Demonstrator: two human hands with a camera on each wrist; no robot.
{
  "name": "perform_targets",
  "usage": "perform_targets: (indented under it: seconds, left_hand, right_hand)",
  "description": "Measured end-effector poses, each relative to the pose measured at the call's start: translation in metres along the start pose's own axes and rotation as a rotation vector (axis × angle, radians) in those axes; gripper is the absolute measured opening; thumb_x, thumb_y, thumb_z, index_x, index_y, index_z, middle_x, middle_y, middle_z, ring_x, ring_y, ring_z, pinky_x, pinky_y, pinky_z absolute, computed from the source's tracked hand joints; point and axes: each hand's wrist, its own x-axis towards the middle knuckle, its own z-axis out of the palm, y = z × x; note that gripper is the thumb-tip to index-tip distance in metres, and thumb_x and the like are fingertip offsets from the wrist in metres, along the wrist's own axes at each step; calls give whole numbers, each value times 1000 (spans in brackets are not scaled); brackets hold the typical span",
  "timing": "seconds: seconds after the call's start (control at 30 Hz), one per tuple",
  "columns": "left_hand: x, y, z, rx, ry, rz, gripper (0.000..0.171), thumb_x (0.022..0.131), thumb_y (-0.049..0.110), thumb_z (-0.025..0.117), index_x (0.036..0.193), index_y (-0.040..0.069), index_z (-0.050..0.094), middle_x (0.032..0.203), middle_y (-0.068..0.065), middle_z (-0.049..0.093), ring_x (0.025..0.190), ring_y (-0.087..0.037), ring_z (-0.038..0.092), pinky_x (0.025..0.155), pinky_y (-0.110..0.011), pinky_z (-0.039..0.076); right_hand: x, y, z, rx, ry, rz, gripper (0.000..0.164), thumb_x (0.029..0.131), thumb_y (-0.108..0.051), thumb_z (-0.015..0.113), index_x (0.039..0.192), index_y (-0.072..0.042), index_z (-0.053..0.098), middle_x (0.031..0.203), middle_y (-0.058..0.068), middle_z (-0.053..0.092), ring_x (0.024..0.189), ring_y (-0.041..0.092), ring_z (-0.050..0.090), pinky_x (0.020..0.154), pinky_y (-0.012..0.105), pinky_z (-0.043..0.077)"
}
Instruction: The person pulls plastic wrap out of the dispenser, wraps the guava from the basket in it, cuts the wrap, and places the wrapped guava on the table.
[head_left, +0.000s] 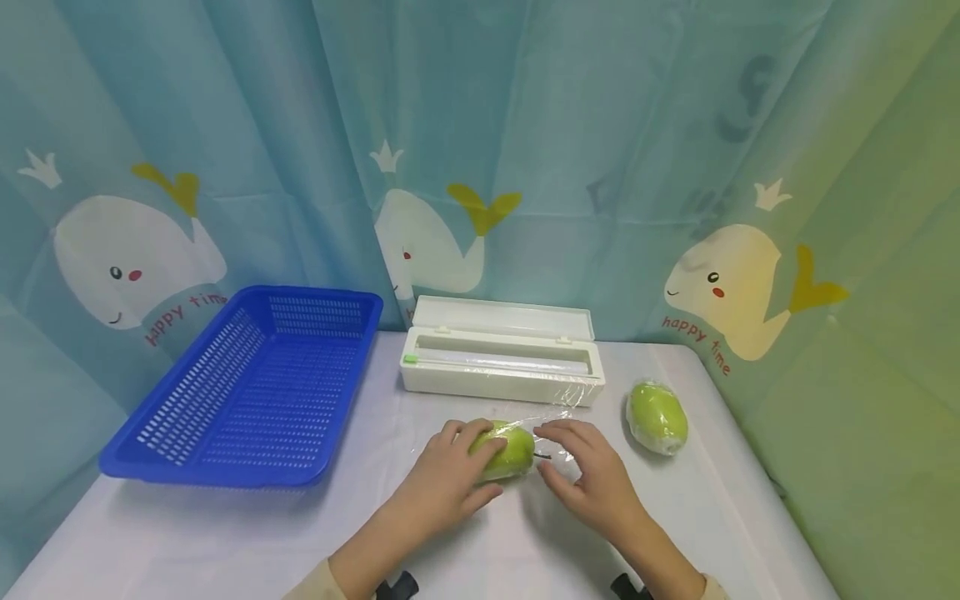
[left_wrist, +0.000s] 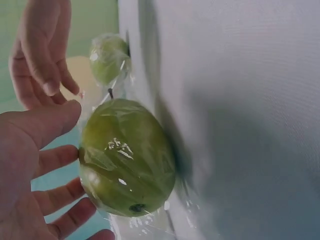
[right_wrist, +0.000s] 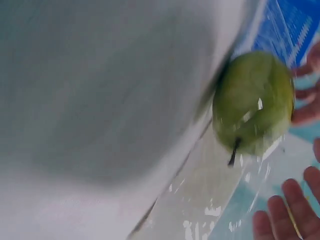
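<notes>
A green pear with a dark stem lies on its side on the white table, clear plastic film over it. My left hand rests on top of the pear, its fingertips touching the film-covered skin in the left wrist view. Beside the stem end, my right hand hovers with loosely bent, parted fingers near the loose cling film. Whether it touches that film I cannot tell. Another pear, wrapped in film, sits to the right.
Behind the pear stands a white cling film dispenser, lid raised, with a roll inside. A blue plastic basket occupies the left of the table. Whale-print curtains hang along the back and sides.
</notes>
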Motion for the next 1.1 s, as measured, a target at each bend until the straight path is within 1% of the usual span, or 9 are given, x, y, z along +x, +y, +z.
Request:
perform_targets:
  seconds: [0.07, 0.1, 0.2, 0.3, 0.4, 0.57, 0.73, 0.87, 1.1]
  left_hand:
    - [0, -1, 0, -18, -10, -14, 53, 89, 46, 72, 133, 20, 59, 139, -6, 53, 115, -26, 54, 85, -43, 54]
    - [0, -2, 0, -28, -16, -20, 52, 89, 45, 72, 133, 20, 59, 139, -6, 53, 115, -26, 54, 85, -43, 54]
    - [1, -4, 0, -62, -29, -20, 51, 88, 43, 73, 132, 21, 59, 138, -4, 54, 114, -25, 54, 84, -43, 54]
    - [2, -6, 0, -98, -35, -10, 49, 88, 42, 74, 131, 23, 60, 136, -3, 54, 113, -25, 54, 85, -43, 54]
    - [3, -9, 1, -118, -38, -1, 47, 87, 40, 74, 129, 24, 59, 135, -2, 54, 113, -24, 54, 88, -43, 54]
    - [7, -13, 2, -107, -26, 2, 45, 88, 40, 74, 127, 24, 59, 133, -1, 55, 112, -23, 54, 91, -41, 53]
    - [9, -12, 3, -78, -4, -19, 44, 89, 40, 73, 127, 22, 59, 129, -2, 58, 107, -22, 55, 89, -37, 52]
    - [10, -9, 3, -57, 14, -22, 47, 88, 40, 74, 128, 20, 59, 127, -3, 58, 105, -22, 55, 87, -36, 53]
    - [12, -8, 4, -37, 45, -26, 48, 87, 39, 75, 127, 14, 61, 123, -5, 60, 102, -23, 55, 84, -35, 53]
  right_hand:
    - [0, -6, 6, -61, -81, -17, 51, 78, -20, 82, 125, -14, 66, 126, 2, 64, 119, 20, 58, 98, 38, 50]
    - [0, -8, 9, -89, -114, -26, 55, 77, -23, 83, 128, -14, 65, 129, 3, 63, 121, 22, 58, 98, 40, 51]
    - [2, -12, 17, -144, -167, -53, 63, 75, -28, 85, 131, -13, 62, 131, 6, 62, 122, 25, 58, 98, 44, 51]
    - [3, -14, 23, -198, -169, -65, 65, 73, -33, 86, 130, -15, 62, 128, 3, 63, 118, 25, 59, 96, 46, 51]
    - [4, -16, 25, -250, -164, -48, 65, 71, -37, 87, 128, -18, 63, 124, 0, 63, 113, 24, 59, 94, 48, 50]
    - [8, -20, 27, -297, -191, -11, 68, 69, -40, 89, 127, -20, 61, 118, -2, 62, 106, 22, 60, 89, 47, 50]
    - [9, -21, 31, -293, -188, 15, 70, 66, -41, 90, 126, -20, 61, 114, -1, 61, 99, 21, 60, 83, 44, 51]
    - [8, -19, 34, -285, -171, 32, 71, 64, -40, 91, 125, -19, 61, 111, 0, 61, 97, 21, 60, 79, 42, 51]
    - [10, -18, 38, -279, -155, 50, 75, 60, -36, 95, 124, -16, 61, 108, 1, 62, 94, 21, 60, 77, 40, 51]
